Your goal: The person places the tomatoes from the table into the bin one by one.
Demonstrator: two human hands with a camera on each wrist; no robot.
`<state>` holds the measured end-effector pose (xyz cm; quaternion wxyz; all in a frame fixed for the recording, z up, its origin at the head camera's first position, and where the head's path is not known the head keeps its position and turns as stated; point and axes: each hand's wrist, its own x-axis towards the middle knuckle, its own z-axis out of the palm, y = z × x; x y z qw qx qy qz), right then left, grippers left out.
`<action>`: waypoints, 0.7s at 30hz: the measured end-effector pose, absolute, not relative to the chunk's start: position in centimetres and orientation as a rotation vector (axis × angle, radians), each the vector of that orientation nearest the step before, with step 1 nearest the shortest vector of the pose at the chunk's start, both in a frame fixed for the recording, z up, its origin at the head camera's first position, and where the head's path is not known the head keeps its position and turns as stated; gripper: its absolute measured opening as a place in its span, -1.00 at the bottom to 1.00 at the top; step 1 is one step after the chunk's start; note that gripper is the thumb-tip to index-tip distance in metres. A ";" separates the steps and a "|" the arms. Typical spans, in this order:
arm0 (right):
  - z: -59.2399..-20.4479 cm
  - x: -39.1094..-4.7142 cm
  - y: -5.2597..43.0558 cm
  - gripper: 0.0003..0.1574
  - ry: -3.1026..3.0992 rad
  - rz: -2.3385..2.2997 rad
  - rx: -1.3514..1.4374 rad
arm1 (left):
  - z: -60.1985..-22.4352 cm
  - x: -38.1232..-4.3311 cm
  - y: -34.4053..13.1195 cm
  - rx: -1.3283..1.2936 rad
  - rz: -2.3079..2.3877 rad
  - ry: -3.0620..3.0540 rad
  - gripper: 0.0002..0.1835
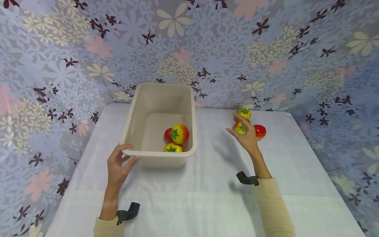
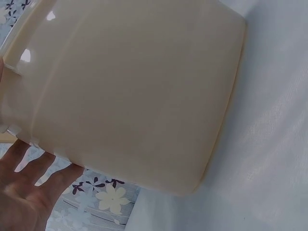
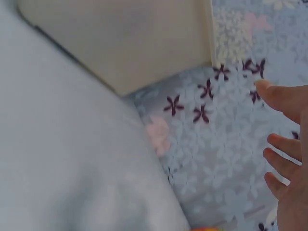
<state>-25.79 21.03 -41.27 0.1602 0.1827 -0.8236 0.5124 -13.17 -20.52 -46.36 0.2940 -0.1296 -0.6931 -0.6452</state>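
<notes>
A deep beige plastic bin (image 1: 162, 157) stands on the white-covered table. My left hand (image 1: 118, 166) grips its near left rim corner, and the left wrist view shows fingers (image 2: 57, 180) against the bin's side. Inside lie three toy tomatoes with green leafy tops: a red-yellow one (image 1: 181, 133), a mostly yellow one (image 1: 173, 147) and a red one (image 1: 167, 135). My right hand (image 1: 247, 135) is over the tomatoes at right, thumb and fingers apart, nothing held. Around it are a yellow tomato (image 1: 244, 113), a partly hidden red-yellow one (image 1: 239, 127) and a red one (image 1: 260, 131).
A floral-patterned cloth (image 1: 219, 65) rises behind the table and along both sides. White cloth (image 1: 207, 197) covers the tabletop. Each wrist carries a black camera mount, one on the left (image 1: 128, 212) and one on the right (image 1: 247, 179).
</notes>
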 end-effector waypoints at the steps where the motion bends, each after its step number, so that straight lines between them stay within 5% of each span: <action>1: -41.4 -25.9 21.4 -0.29 -2.359 1.445 0.503 | -46.3 -13.2 -20.5 -0.341 -1.713 -1.845 -0.49; 21: -45.5 -28.4 27.4 -0.26 -2.326 1.396 0.145 | -46.2 -13.3 -20.6 -0.335 -1.712 -1.846 -0.50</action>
